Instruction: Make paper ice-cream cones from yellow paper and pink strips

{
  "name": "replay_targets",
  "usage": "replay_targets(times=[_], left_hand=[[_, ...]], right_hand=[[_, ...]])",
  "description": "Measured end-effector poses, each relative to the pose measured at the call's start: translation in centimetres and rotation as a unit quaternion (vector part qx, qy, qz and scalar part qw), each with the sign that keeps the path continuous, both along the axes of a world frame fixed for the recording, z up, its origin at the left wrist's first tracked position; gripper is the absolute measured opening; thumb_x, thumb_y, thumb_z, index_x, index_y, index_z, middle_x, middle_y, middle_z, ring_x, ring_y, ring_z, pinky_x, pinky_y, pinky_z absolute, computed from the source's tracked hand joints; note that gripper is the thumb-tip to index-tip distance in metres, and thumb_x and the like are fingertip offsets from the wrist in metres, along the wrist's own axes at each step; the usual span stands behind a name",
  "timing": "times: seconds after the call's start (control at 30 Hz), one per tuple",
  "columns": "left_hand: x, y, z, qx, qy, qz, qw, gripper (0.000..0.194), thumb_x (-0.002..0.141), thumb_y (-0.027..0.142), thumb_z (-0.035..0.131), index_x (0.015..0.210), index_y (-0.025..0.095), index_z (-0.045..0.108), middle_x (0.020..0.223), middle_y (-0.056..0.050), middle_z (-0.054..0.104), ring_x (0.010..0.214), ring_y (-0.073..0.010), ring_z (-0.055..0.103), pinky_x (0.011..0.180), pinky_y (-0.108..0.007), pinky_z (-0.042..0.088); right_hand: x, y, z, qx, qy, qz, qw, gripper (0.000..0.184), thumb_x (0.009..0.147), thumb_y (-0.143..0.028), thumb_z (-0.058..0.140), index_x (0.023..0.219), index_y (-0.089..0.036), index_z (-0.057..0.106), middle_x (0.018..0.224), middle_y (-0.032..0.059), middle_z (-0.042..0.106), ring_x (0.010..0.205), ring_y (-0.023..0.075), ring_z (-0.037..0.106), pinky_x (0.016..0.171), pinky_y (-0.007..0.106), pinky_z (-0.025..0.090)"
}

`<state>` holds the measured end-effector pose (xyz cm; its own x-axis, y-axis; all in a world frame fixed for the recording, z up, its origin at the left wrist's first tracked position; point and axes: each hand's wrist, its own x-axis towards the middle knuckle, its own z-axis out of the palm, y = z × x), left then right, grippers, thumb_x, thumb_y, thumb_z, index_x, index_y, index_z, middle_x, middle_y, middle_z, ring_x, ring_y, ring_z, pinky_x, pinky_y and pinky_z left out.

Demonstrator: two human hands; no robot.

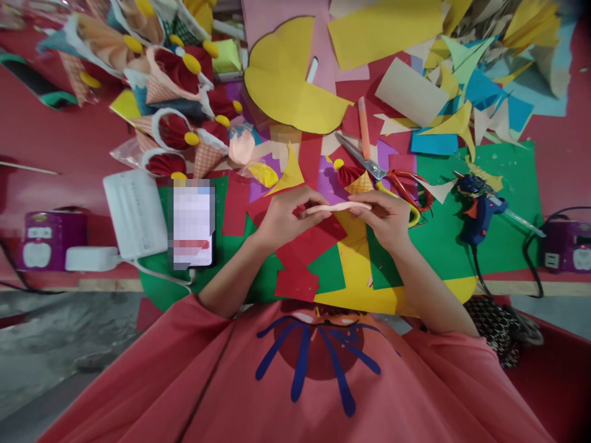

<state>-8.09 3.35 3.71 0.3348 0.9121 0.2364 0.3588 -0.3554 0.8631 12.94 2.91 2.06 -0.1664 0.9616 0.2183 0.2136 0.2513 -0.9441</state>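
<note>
1. The left hand (pixel 281 215) pinches one end of a pale pink strip (pixel 339 207) between thumb and fingers, with little gap between the tips.
2. The right hand (pixel 388 215) grips the other end in a similar pinch, so the strip spans the two hands above the middle of the work area, near its front edge.
3. Beneath lies a red table (pixel 69 141), partly covered by a green sheet (pixel 434 258), with red paper pieces (pixel 298 286) and a yellow strip (pixel 354 252) on top.
4. Just beyond the hands sit a small checked cone (pixel 360 183) and open scissors (pixel 369 165) with red and yellow handles; an orange stick (pixel 364 123) lies beside the blades.
5. At far left, paper cones (pixel 173 86) with yellow knobs crowd together; a large yellow cutout (pixel 281 74) lies at far centre and loose paper scraps (pixel 484 92) spread at far right.
6. Nearer on the left are a phone (pixel 191 224) and a white box (pixel 135 215); on the right, a blue glue gun (pixel 482 221).
7. A purple box (pixel 53 237) stands near the left edge, and another purple box (pixel 570 246) near the right.
8. Below the table's edge, grey floor (pixel 46 332) shows at left and a dark patterned cloth (pixel 494 329) at right.
</note>
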Motion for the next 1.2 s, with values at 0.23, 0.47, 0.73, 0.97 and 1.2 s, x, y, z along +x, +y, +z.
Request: replay_targets(times=[0.23,0.47,0.73,0.97,1.2], left_hand=[[-0.2,0.1,-0.3,0.029,0.033,0.002,0.999,0.038,0.089,0.05,0.056,0.081,0.017,0.072,0.062,0.0,0.063,0.054,-0.0074,0.051,0.054,-0.019,0.039],[0.0,0.2,-0.2,-0.035,-0.002,0.006,0.999,0.045,0.081,0.058,0.062,0.09,0.016,0.072,0.074,-0.003,0.071,0.06,-0.0088,0.058,0.054,-0.018,0.043],[-0.1,-0.1,0.0,-0.13,-0.042,-0.001,0.991,0.038,0.085,0.052,0.061,0.083,0.016,0.073,0.061,0.0,0.067,0.045,-0.0058,0.052,0.042,-0.015,0.039],[-0.1,0.2,-0.2,-0.112,-0.019,-0.053,0.992,0.041,0.089,0.052,0.054,0.096,0.017,0.074,0.062,0.0,0.066,0.046,-0.0059,0.052,0.043,-0.015,0.039],[0.2,0.0,-0.2,-0.225,-0.094,-0.009,0.97,0.033,0.078,0.045,0.071,0.09,0.015,0.066,0.067,-0.001,0.069,0.055,-0.0089,0.062,0.047,-0.015,0.045]], right_hand=[[0.3,0.4,0.3,-0.011,0.048,-0.009,0.999,0.026,0.073,-0.046,0.075,0.089,-0.025,0.074,0.083,0.0013,0.074,0.072,0.0139,0.068,0.061,0.026,0.055],[0.4,0.8,0.4,-0.061,0.079,-0.034,0.994,0.022,0.074,-0.043,0.074,0.086,-0.024,0.076,0.077,-0.0007,0.074,0.057,0.0097,0.064,0.054,0.024,0.055],[0.9,0.8,0.4,-0.045,0.081,-0.028,0.995,0.028,0.078,-0.049,0.069,0.09,-0.025,0.076,0.075,-0.0002,0.074,0.061,0.0113,0.067,0.056,0.024,0.056],[0.4,1.2,0.3,-0.083,0.182,0.056,0.978,0.023,0.073,-0.036,0.078,0.08,-0.022,0.062,0.068,-0.0048,0.065,0.058,0.0104,0.066,0.053,0.023,0.056],[0.6,1.0,0.5,-0.054,0.124,-0.036,0.99,0.022,0.073,-0.036,0.078,0.089,-0.023,0.071,0.084,-0.0006,0.073,0.081,0.0143,0.071,0.073,0.028,0.059]])
